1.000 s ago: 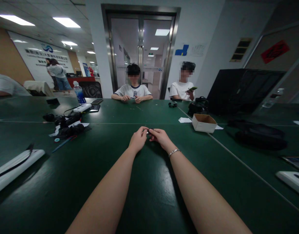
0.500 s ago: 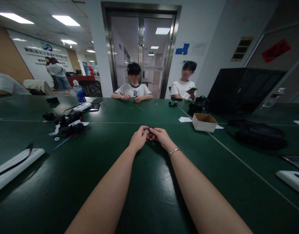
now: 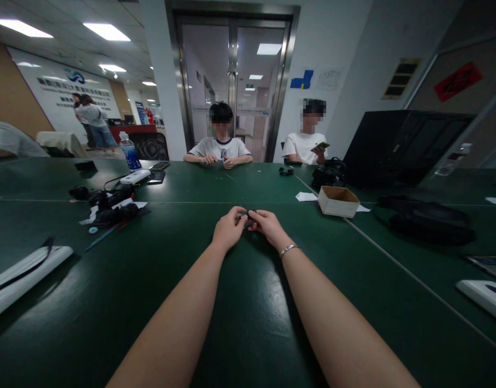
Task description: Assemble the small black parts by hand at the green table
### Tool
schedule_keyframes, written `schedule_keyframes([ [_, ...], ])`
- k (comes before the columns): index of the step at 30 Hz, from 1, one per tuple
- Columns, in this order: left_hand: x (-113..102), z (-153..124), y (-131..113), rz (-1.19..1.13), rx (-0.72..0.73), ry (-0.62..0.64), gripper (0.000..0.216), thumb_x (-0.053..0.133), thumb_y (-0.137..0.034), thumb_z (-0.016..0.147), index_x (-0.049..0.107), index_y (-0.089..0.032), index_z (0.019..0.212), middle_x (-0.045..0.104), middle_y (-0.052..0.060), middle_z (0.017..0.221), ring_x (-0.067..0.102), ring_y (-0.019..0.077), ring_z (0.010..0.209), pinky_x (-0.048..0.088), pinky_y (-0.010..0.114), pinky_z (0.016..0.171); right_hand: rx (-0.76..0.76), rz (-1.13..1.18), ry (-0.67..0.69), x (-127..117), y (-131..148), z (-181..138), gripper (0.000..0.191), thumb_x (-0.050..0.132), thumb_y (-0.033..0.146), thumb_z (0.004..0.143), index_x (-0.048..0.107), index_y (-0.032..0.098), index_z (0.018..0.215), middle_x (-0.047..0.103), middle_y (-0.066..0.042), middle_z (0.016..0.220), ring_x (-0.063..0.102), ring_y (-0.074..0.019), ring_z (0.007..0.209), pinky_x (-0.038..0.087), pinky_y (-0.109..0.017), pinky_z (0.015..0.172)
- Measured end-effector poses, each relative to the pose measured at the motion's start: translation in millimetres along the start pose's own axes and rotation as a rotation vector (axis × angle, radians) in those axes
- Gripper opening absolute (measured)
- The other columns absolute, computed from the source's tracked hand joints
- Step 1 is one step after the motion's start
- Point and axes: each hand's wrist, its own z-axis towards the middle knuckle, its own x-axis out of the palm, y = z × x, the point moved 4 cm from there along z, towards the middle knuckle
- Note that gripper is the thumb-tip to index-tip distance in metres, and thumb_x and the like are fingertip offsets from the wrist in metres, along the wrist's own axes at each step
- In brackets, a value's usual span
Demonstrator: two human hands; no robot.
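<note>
At the centre of the frame we pinch a small dark object (image 3: 246,216) between our left hand (image 3: 228,230) and right hand (image 3: 267,226), fingertips together above the dark green table (image 3: 239,302). It looks black with a pale glint; too small to tell its long axis.

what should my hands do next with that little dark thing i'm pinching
Probably bring it closer before working on it further. Both the left hand and right hand pinch the small dark thing at full arm's stretch over the green table, where it is too small to see clearly.
</note>
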Motion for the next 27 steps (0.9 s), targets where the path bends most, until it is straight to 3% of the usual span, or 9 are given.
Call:
schedule_keyframes([
  [9, -7, -3, -11, 0.037, 0.026, -0.040, 0.008, 0.062, -0.024, 0.083, 0.060, -0.024, 0.090, 0.070, 0.001, 0.093, 0.065, 0.0184, 0.091, 0.047, 0.028, 0.076, 0.001, 0.007, 0.000, -1, -2, 1, 0.043, 0.087, 0.046, 0.058, 0.058, 0.015, 0.065, 0.054, 0.003, 0.057, 0.050, -0.0074, 0.044, 0.058, -0.024, 0.054],
  [16, -6, -3, -9, 0.002, 0.037, -0.054, 0.007, 0.061, -0.023, 0.083, 0.060, -0.024, 0.089, 0.070, 0.001, 0.092, 0.066, 0.0179, 0.091, 0.048, 0.028, 0.077, 0.005, 0.003, -0.004, -2, -2, 1, 0.043, 0.087, 0.046, 0.059, 0.057, 0.015, 0.064, 0.055, 0.002, 0.057, 0.050, -0.0077, 0.044, 0.058, -0.025, 0.054],
  [27, 3, 2, 7, -0.146, -0.011, -0.002, 0.017, 0.055, -0.039, 0.087, 0.060, -0.023, 0.091, 0.070, 0.001, 0.082, 0.067, 0.0155, 0.073, 0.050, 0.026, 0.069, 0.003, 0.008, 0.012, -3, -5, 3, 0.046, 0.088, 0.048, 0.055, 0.058, 0.014, 0.061, 0.053, 0.004, 0.051, 0.050, -0.0074, 0.044, 0.057, -0.023, 0.051],
])
